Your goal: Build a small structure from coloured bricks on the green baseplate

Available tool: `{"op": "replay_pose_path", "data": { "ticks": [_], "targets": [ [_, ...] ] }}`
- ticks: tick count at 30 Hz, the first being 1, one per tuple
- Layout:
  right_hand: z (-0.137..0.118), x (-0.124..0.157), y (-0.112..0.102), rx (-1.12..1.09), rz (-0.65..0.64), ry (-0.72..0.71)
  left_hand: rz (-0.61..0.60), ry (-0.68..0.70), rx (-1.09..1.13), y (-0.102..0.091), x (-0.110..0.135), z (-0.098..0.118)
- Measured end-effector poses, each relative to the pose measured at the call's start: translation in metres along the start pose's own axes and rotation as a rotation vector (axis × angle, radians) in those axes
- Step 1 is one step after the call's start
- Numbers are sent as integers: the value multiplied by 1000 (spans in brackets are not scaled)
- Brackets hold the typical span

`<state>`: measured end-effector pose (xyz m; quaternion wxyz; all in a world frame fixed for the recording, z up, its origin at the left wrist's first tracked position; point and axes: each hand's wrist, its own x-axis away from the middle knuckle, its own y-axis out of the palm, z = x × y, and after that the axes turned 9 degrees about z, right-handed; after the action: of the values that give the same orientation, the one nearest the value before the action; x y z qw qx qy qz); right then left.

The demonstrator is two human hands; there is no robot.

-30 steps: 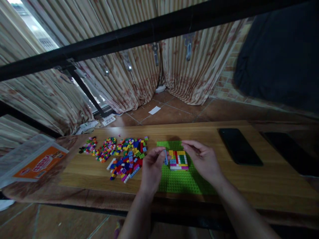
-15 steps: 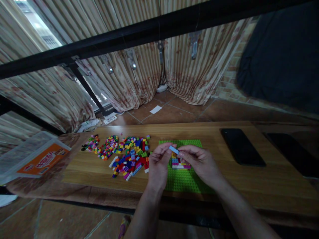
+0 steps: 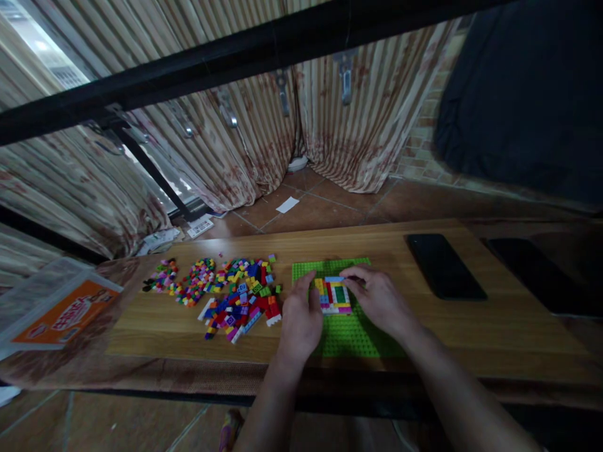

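Note:
A light blue toy brick (image 3: 334, 279) lies along the far edge of a low block of coloured bricks (image 3: 336, 309) on the green baseplate (image 3: 348, 336). My right hand (image 3: 379, 299) pinches the right end of that light blue brick with thumb and index finger. Beside the left edge of the brick block is my left hand (image 3: 300, 320), its thumb and index finger apart and nothing visible between them. The block has yellow, red, white, green and pink bricks. Whether the light blue brick is pressed fully down, I cannot tell.
Loose bricks (image 3: 242, 301) lie in heaps on the wooden board (image 3: 160, 336), left of the baseplate. A clear plastic box (image 3: 70, 307) with an orange label stands at the far left. To the right lies a black phone (image 3: 445, 267), with another dark flat object (image 3: 537, 276) beyond.
The light blue brick has gone from between both hands down to the block's far edge. My left hand has let go and opened; the view has shifted slightly.

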<state>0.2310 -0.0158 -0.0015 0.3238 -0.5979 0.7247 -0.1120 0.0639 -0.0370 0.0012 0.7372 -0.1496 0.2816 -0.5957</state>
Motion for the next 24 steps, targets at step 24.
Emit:
{"op": "replay_pose_path", "data": {
  "ticks": [24],
  "targets": [
    [-1,-2,9,12,1,-5,-68,293,-437,4,9,2]
  ]
}}
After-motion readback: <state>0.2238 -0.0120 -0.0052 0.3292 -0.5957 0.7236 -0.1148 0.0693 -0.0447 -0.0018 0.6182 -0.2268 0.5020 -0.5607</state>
